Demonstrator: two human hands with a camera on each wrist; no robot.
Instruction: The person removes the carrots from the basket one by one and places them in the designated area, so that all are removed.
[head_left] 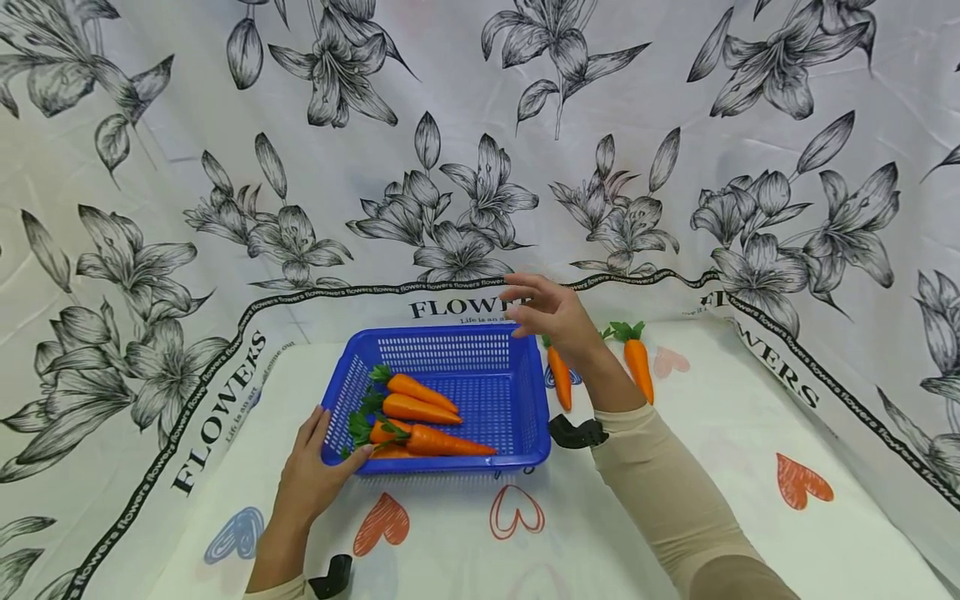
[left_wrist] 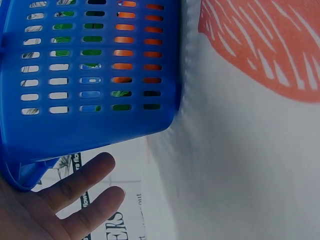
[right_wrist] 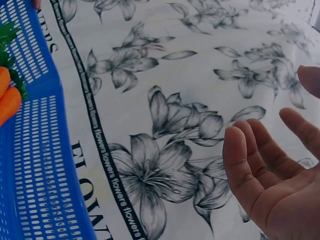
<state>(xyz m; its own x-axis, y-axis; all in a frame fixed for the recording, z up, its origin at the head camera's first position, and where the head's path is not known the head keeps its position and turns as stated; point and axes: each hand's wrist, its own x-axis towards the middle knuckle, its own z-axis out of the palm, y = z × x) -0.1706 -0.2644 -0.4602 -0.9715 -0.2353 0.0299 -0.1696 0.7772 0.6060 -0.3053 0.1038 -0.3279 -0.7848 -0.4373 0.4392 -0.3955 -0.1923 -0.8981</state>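
One blue basket (head_left: 450, 464) sits on the counter (head_left: 720, 392), and I count at least four carrots (head_left: 450, 442) lying inside it, toward its left side; the overlap hides whether there is a fifth. Two loose carrots (head_left: 638, 367) show beyond the basket's right side, with some green leaf between them, partly behind the wrist. The left hand (head_left: 315, 475) is at the basket's near left corner, thumb at the rim, fingers extended and spread outside the wall. The right hand (head_left: 558, 321) hangs above the far right corner, fingers loosely bent, thumb apart, holding nothing.
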